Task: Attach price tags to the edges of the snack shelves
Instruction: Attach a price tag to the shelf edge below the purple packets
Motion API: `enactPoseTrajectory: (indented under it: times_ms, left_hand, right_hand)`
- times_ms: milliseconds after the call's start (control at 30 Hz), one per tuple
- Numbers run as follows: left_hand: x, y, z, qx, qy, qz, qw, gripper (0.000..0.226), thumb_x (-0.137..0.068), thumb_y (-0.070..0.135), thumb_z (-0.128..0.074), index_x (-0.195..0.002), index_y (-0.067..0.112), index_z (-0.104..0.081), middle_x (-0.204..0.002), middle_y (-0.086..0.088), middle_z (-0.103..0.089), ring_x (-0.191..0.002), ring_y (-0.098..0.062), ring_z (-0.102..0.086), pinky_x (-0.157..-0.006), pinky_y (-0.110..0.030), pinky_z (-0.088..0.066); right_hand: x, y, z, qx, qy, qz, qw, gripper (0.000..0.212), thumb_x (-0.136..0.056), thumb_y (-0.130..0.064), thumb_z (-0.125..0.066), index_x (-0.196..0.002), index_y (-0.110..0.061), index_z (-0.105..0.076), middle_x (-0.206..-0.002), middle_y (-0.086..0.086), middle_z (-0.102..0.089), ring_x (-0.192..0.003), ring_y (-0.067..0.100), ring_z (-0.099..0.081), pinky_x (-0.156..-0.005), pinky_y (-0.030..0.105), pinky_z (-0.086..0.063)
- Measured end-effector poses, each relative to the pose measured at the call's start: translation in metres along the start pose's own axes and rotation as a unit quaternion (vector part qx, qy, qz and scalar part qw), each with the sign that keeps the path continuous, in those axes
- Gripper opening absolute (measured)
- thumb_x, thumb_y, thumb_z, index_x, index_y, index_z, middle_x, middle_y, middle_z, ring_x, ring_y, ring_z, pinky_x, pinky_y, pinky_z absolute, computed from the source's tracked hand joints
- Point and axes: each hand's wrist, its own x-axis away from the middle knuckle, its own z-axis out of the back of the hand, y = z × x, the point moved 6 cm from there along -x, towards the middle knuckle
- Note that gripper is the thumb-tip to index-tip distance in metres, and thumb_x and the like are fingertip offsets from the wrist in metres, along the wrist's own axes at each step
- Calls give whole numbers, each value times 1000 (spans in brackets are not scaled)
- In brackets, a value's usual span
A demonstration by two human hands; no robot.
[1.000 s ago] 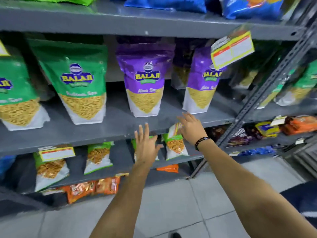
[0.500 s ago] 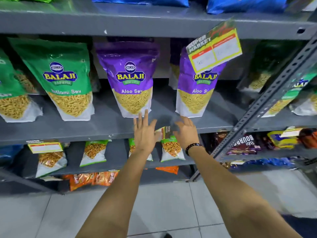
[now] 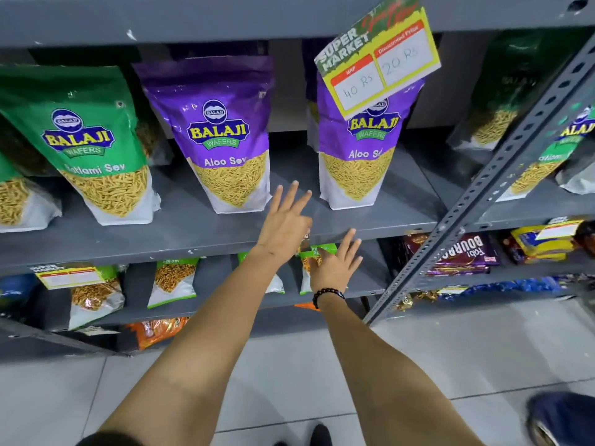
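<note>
With both arms stretched toward the grey shelf edge, I see my left hand spread flat over the shelf lip, fingers apart, holding nothing. My right hand, beaded bracelet at the wrist, is also splayed and empty, just below the edge, over a small green snack packet. One price tag hangs tilted from the upper shelf, over a purple Aloo Sev bag.

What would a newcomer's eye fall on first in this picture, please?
Probably the yellow-bordered price tag hanging tilted from the upper shelf edge, over the right of two purple snack bags. Next, the two open hands at the middle shelf's front edge: the left hand higher, the right hand lower, with a black bead bracelet.
</note>
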Motion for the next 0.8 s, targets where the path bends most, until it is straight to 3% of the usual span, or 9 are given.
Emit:
enactPoseTrajectory:
  times_ms: [233, 433, 633, 800]
  left_hand:
    - [0, -3, -9, -26, 8, 2, 1000, 15, -91, 21, -57, -99, 19, -68, -155, -12, -26, -145, -37, -6, -118, -55, -3]
    - [4, -4, -7, -28, 6, 18, 999, 17, -91, 16, -54, -102, 17, -67, -154, -11, -27, -145, -36, -7, -119, -53, -3]
    - [20, -9, -15, 20, -1, 71, 997, 26, -88, 2, -49, -109, 10, -62, -152, -12, -29, -145, -33, -10, -120, -48, -3]
    - [40, -13, -31, 99, -3, 142, 985, 22, -92, 5, -45, -109, 7, -59, -148, -11, -35, -144, -31, -17, -121, -45, -9]
  right_hand:
    - [-4, -8, -17, -79, 46, -41, 995, 16, -84, -30, -64, -94, -18, -70, -157, 11, 11, -144, 37, 7, -116, 61, -6]
    - [-1, -1, -14, -100, 64, -14, 993, 16, -86, -29, -63, -77, -16, -70, -158, 11, 7, -144, 37, 5, -116, 62, -5]
    - [-1, 8, 5, -72, 52, 26, 996, 12, -82, -25, -67, -77, -15, -72, -157, 12, -8, -144, 37, 0, -116, 60, -5]
    - [-6, 17, 33, -52, 57, 101, 992, 8, -79, -15, -69, -74, -12, -74, -151, 14, -31, -143, 39, -10, -118, 56, -4]
